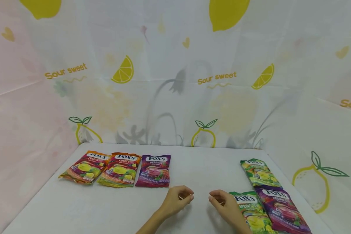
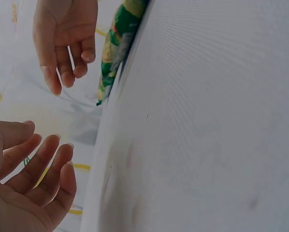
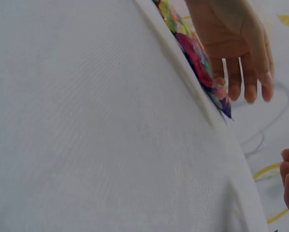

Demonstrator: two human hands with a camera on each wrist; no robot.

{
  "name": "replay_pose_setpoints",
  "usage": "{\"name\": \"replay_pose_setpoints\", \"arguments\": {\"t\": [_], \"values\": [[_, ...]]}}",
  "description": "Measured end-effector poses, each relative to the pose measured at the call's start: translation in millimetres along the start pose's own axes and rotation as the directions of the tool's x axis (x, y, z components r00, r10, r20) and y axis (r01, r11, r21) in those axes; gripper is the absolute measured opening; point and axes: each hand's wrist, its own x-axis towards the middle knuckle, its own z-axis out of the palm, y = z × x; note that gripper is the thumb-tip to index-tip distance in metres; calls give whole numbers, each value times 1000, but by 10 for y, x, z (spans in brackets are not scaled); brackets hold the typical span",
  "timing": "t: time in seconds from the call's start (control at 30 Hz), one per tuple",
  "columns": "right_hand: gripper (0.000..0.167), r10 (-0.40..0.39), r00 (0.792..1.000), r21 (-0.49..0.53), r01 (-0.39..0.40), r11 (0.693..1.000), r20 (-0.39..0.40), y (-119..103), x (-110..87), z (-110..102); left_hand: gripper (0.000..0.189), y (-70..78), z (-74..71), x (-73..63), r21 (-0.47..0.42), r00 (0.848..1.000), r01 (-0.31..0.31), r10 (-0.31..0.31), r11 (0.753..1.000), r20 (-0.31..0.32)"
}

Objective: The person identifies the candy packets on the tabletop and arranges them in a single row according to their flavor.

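My left hand (image 1: 176, 201) hovers over the middle of the white table, fingers loosely bent and holding nothing. Facing it a short gap away is my right hand (image 1: 226, 207), likewise relaxed, with nothing in its fingers. The right hand overlaps the edge of a green Spring Tea candy bag (image 1: 253, 214) in the head view. Nearest the left hand lies a purple Berries candy bag (image 1: 154, 172), up and to its left. In the left wrist view both the left hand (image 2: 33, 179) and the right hand (image 2: 67, 43) show curved, separated fingers.
Two orange-red Fruits candy bags, one at the far left (image 1: 86, 167) and one beside it (image 1: 120, 170), line up with the purple bag. On the right lie another green bag (image 1: 261, 174) and a second purple Berries bag (image 1: 283, 209). A lemon-print cloth (image 1: 169, 107) hangs behind the table (image 1: 76, 208).
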Motion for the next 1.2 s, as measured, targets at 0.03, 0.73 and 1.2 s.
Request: {"name": "replay_pose_setpoints", "arguments": {"t": [0.03, 0.73, 1.2], "values": [[16, 4, 1000, 5, -4, 1000, 5, 0, -10, -20, 13, -49, 21, 6, -9, 1000, -2, 2, 1000, 4], [24, 147, 989, -38, -146, 989, 16, 38, -76, -246, 14, -16, 183, 21, -27, 999, -20, 21, 999, 28], [24, 177, 984, -56, -178, 982, -25, 64, -125, -369, 14, 43, 270, 50, -62, 998, 1, 3, 998, 59]]}}
